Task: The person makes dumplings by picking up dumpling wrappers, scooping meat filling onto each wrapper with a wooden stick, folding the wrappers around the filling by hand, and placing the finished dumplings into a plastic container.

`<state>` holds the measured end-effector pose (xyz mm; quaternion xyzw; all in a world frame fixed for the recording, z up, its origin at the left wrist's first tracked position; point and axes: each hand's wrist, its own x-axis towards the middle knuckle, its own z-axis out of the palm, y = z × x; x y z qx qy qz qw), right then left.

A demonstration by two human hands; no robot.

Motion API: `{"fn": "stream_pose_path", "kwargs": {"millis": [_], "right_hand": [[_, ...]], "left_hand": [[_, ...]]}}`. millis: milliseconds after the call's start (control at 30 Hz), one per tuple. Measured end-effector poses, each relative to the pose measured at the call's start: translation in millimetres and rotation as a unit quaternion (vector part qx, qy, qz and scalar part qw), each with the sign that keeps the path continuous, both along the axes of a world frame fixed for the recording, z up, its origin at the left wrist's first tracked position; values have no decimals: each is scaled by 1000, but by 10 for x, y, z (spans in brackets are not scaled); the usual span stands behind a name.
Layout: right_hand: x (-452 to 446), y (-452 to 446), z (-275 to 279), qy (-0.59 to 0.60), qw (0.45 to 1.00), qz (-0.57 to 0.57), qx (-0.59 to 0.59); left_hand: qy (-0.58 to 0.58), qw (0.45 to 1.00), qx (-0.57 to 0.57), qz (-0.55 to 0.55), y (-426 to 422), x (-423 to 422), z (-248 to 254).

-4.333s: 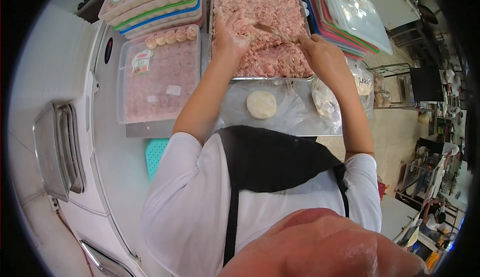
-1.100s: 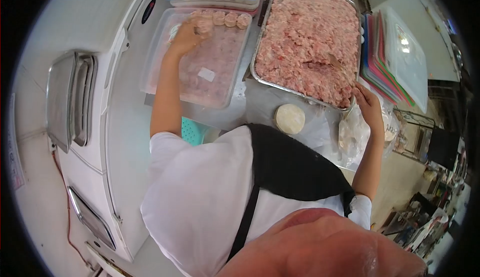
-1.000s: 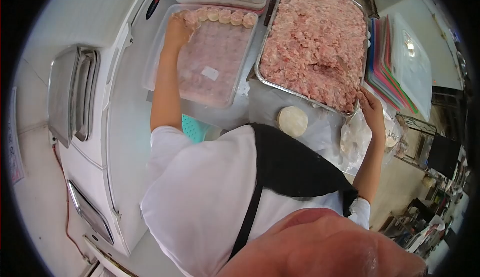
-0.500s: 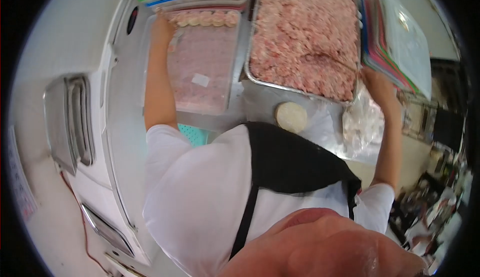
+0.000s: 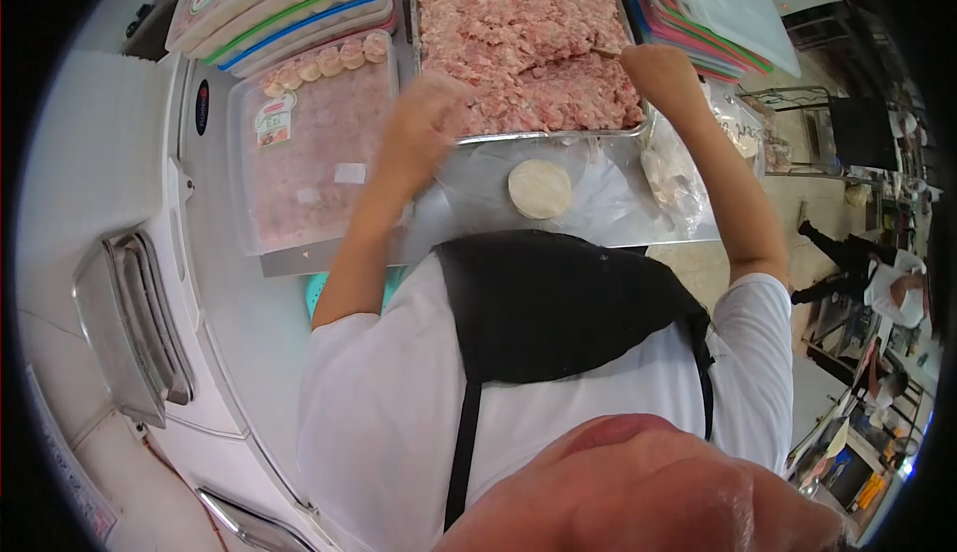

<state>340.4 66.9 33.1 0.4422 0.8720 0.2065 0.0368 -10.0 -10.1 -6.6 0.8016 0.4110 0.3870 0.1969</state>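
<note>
A large metal tray (image 5: 546,136) holds a mass of ground meat (image 5: 528,33). At the tray's right edge my right hand (image 5: 663,78) is closed around a thin stick-like tool (image 5: 607,53), its far end in the meat. My left hand (image 5: 424,133), smeared by motion, is near the tray's front left corner; its fingers cannot be made out clearly. To its left lies a clear plastic container (image 5: 319,168) with a row of several dumplings (image 5: 324,63) along its far end. A stack of round dough wrappers (image 5: 540,189) sits on the metal table just in front of the tray.
Stacked containers with coloured rims (image 5: 299,13) stand at the far left, and a pile of lids (image 5: 723,3) at the far right. A clear plastic bag (image 5: 678,178) lies right of the wrappers. Another person (image 5: 892,288) is in the background at right.
My left hand has come from the container's far end rightward to the tray's front left corner. My right hand has moved up to the meat with the stick-like tool. The view has shifted.
</note>
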Motion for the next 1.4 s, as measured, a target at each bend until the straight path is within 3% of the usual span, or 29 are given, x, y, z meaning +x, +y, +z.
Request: {"fn": "stream_pose_path", "kwargs": {"millis": [33,100,200,300,333,400,533,633,700,800,900,933,967,1033,1133,1233,1267,1400], "right_hand": [[-28,-32,-11,-2,1000,7,4],[-123,-120,-101,24,1000,8,-13],[-341,-289,-297,61,997,34,-33],[-393,-372,-91,52,997,17,-56],[-363,-312,30,-10,996,-39,-75],[-315,-202,373,15,1000,-20,-4],[-260,238,300,10,998,-10,62],[-475,252,-57,25,996,62,55],[-554,71,33,16,1000,24,5],[-591,-178,82,20,999,39,-29],[-533,-251,67,-16,998,50,-21],[-420,-199,157,-4,999,48,-8],[-322,-138,257,8,999,48,4],[-279,-21,327,11,999,39,22],[-401,86,80,29,999,12,16],[-615,-24,-218,97,995,0,-11],[-626,-65,-207,80,992,-66,-74],[-473,-296,-227,222,968,-62,-102]], "left_hand": [[-60,993,-39,-93,-109,215,-48],[-27,975,-123,-182,-313,501,-164],[13,963,-113,-245,-469,711,-323],[60,977,-43,-199,-573,770,-438],[69,976,-57,-201,-575,770,-427],[84,972,-86,-200,-555,767,-408],[-10,964,-161,-213,-463,756,-471],[-69,962,-193,-179,-475,751,-389],[-118,957,-216,-156,-422,750,-374],[-261,897,-336,-120,-313,679,-338],[-314,903,-291,-46,-284,593,-116],[-217,947,-238,9,-192,524,-152],[-231,941,-246,19,-98,462,-170],[-259,928,-263,43,12,369,-71],[-408,867,-276,78,177,298,-94],[-510,801,-297,105,270,292,-60],[-539,774,-314,108,277,291,-28],[-569,751,-327,74,435,279,-129]]}}
